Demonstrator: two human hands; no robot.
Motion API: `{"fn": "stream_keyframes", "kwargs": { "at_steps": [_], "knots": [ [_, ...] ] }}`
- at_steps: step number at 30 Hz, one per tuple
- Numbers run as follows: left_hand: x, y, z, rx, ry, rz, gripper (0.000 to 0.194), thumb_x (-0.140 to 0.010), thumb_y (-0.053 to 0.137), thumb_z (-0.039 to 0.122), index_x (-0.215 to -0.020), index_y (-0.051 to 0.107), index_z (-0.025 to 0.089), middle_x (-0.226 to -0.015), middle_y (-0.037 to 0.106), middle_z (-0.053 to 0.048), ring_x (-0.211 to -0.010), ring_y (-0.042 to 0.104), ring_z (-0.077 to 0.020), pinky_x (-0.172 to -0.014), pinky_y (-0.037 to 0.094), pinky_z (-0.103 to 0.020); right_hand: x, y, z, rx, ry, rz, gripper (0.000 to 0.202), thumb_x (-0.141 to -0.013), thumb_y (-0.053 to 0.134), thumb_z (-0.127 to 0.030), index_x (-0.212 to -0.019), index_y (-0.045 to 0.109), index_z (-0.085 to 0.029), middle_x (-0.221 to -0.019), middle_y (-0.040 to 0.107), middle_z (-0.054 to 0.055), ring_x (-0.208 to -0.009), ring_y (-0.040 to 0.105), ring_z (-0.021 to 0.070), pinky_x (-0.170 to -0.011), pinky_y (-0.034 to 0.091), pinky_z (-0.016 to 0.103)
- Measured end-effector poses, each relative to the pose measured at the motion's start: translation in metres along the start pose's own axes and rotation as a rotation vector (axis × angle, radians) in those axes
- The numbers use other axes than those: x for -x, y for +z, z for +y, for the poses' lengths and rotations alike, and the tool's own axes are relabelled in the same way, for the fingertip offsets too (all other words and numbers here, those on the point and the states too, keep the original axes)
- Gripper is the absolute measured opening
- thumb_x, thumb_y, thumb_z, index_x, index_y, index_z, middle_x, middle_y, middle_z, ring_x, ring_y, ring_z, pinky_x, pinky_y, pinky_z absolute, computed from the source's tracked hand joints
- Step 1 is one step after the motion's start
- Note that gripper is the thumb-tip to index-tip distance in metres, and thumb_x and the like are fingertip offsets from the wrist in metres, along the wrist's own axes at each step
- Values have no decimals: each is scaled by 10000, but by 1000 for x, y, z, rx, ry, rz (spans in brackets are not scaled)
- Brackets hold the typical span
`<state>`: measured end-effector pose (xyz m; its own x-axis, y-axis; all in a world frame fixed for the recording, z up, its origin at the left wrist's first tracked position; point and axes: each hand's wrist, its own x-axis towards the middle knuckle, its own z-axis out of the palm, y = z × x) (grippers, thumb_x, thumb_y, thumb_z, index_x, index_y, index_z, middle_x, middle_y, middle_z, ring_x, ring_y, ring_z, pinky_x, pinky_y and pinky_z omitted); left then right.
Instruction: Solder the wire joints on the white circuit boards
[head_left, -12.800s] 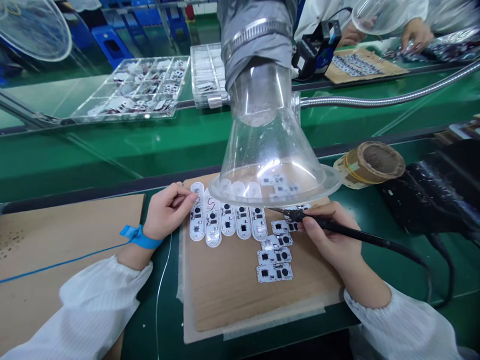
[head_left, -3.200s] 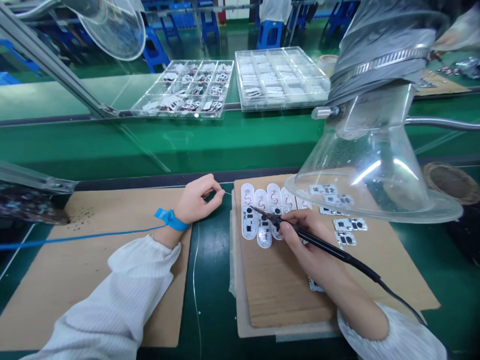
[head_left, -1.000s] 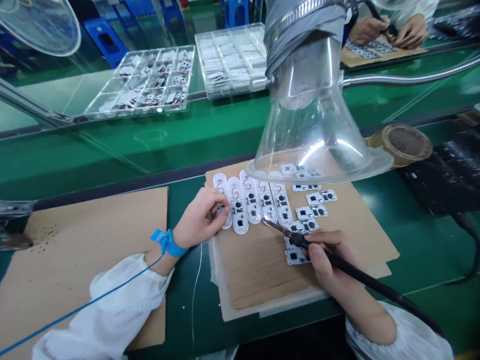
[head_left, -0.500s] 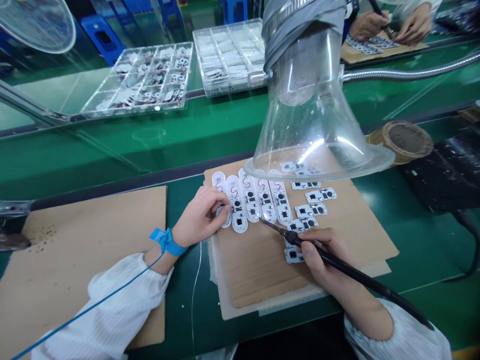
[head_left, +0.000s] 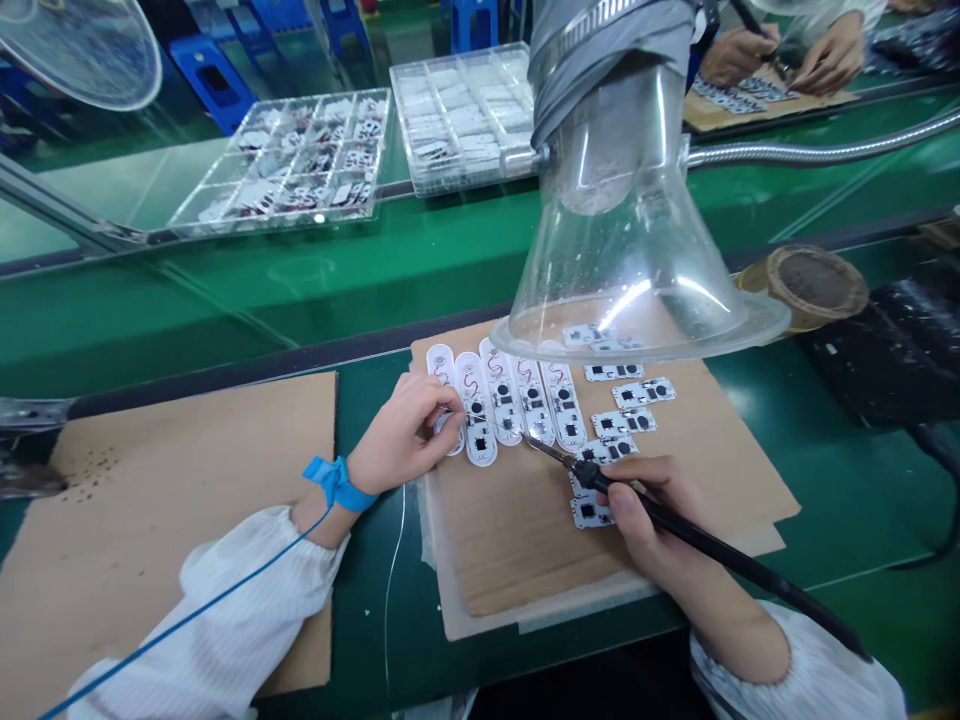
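My left hand (head_left: 409,425), with a blue wrist strap (head_left: 339,484), is closed in a pinch on thin solder wire (head_left: 388,590). The wire trails down below this hand, and its short free end points right, toward the iron's tip. My right hand (head_left: 651,512) grips a black soldering iron (head_left: 731,562) like a pen. Its tip is at the lower ends of the middle white oblong cases (head_left: 481,442); contact is too small to tell. Several such cases stand side by side, each with a circuit board and red wire inside. Loose circuit boards (head_left: 643,391) lie to their right.
Cardboard (head_left: 540,560) lies under the work; another sheet (head_left: 225,450) is at left. A clear fume hood (head_left: 622,270) hangs low over the boards. Compartment trays (head_left: 300,160) stand behind. A round tin (head_left: 814,285) is at right. A co-worker's hands (head_left: 829,55) work at the far right.
Both hands, the iron and the wire keep almost the same position. The whole view has shifted very slightly.
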<state>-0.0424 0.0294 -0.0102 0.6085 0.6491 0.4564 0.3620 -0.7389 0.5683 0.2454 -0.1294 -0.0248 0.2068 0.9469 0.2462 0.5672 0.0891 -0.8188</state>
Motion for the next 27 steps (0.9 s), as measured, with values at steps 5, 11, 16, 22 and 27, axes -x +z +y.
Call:
{"fn": "stream_keyframes", "kwargs": {
  "at_steps": [5, 11, 16, 22, 27],
  "knots": [
    [1, 0, -1, 5, 1, 9, 138, -985, 623, 100, -953, 576, 226, -708, 459, 55, -667, 479, -140, -713, 410, -339, 3, 4, 1, -46, 42, -33, 223, -1022, 709, -493, -1041, 727, -272, -922, 799, 49, -788, 803, 236, -628, 637, 325],
    [1, 0, 0, 15, 3, 5, 145, -985, 622, 92, -951, 571, 223, -715, 453, 57, -674, 474, -136, -719, 405, -335, 2, 3, 7, -38, -1, -34, 198, -1026, 717, -459, -1063, 712, -264, -905, 794, 48, -778, 802, 226, -624, 628, 307],
    [1, -2, 1, 14, 0, -10, 149, -995, 607, 88, -948, 559, 221, -724, 441, 60, -690, 471, -135, -728, 393, -330, 1, 3, 11, -61, -53, -64, 184, -1035, 708, -438, -1117, 702, -274, -930, 798, 41, -777, 804, 224, -633, 637, 310],
    [2, -2, 0, 17, 1, -15, 145, -989, 617, 81, -967, 570, 217, -735, 444, 61, -698, 474, -132, -738, 394, -322, 1, 5, 14, -54, -94, -78, 169, -1039, 703, -433, -1136, 696, -295, -967, 804, 33, -816, 814, 230, -636, 638, 312],
    [2, -2, 0, 22, 6, -12, 147, -993, 611, 80, -963, 565, 216, -733, 434, 63, -703, 470, -130, -740, 391, -316, 1, 3, 15, -61, -89, -122, 188, -1046, 694, -440, -1166, 700, -296, -937, 806, 29, -762, 806, 219, -645, 643, 319]
  ]
}}
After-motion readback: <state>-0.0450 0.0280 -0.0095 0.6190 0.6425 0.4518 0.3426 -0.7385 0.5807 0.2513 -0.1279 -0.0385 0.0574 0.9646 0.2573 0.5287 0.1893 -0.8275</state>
